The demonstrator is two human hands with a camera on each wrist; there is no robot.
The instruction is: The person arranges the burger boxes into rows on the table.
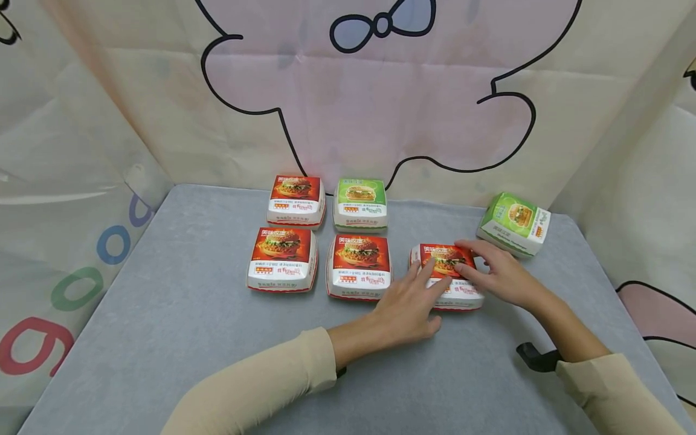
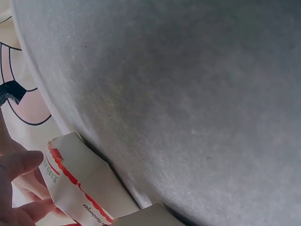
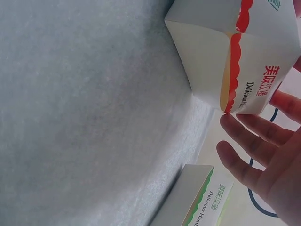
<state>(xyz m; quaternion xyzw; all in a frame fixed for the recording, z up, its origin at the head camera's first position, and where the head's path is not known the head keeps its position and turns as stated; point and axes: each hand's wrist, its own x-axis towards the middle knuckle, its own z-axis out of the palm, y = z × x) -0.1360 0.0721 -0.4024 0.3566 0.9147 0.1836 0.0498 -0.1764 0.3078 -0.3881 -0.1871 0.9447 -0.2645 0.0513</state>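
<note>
A white hamburger box with a red picture lid (image 1: 464, 293) sits at the right end of the front row, under both hands. My left hand (image 1: 409, 308) lies over its left side with fingers spread and touching the lid. From the right, my right hand (image 1: 502, 278) touches the box's far and right edges with extended fingers. The right wrist view shows those fingertips against the box's red-edged side (image 3: 256, 82). Part of the lid is hidden by the fingers. In the left wrist view the left thumb (image 2: 23, 163) is near the box's front face (image 2: 89, 183).
Left of the hands are red-lidded boxes (image 1: 359, 266), (image 1: 283, 260) in front and a red-lidded box (image 1: 296, 202) behind, beside a green-lidded box (image 1: 360, 208). Another green-lidded box (image 1: 513, 225) stands turned at the back right. A grey cloth (image 1: 217, 350) covers the table; printed curtains (image 1: 348, 103) surround it.
</note>
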